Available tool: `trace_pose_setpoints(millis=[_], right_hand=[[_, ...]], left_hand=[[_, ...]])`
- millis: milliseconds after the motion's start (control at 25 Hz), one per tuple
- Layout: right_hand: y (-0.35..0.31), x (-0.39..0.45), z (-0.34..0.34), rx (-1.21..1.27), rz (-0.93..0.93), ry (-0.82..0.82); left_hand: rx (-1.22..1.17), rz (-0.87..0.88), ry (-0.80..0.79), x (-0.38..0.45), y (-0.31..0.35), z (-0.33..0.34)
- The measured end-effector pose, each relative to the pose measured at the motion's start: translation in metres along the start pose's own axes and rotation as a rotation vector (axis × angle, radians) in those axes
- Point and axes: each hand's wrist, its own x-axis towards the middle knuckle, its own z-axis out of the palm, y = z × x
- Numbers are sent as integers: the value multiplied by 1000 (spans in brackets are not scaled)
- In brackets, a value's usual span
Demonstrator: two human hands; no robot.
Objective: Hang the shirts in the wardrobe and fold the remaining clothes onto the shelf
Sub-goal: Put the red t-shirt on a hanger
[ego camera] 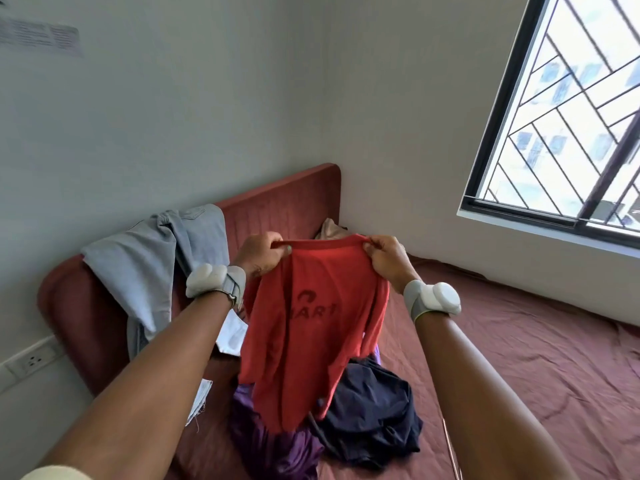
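A red shirt (311, 320) is held up by its top edge, pinched in the closed left hand (259, 252) and right hand (384, 258), above clothes (367, 407) heaped on the bed (519, 341).

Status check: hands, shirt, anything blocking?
Left hand and right hand pinch the red shirt at its top edge. Shirt hangs over clothes pile on bed. No wardrobe in view.

Matt red cloth shirt (311, 323), rumpled maroon bedsheet (519, 358), faded denim jeans (156, 251)
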Motion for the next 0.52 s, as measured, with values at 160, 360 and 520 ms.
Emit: trace_pose_setpoints(millis=[160,360,520], right_hand=[[-2,-1,-7,230,-113,263],[37,-16,10,-127,55,-84],[-1,-14,16,453,160,-94]], left_hand=[[-338,100,-128,-4,4,-3],[771,-91,58,-10,-24,19],[571,-285,367,-7,15,36]])
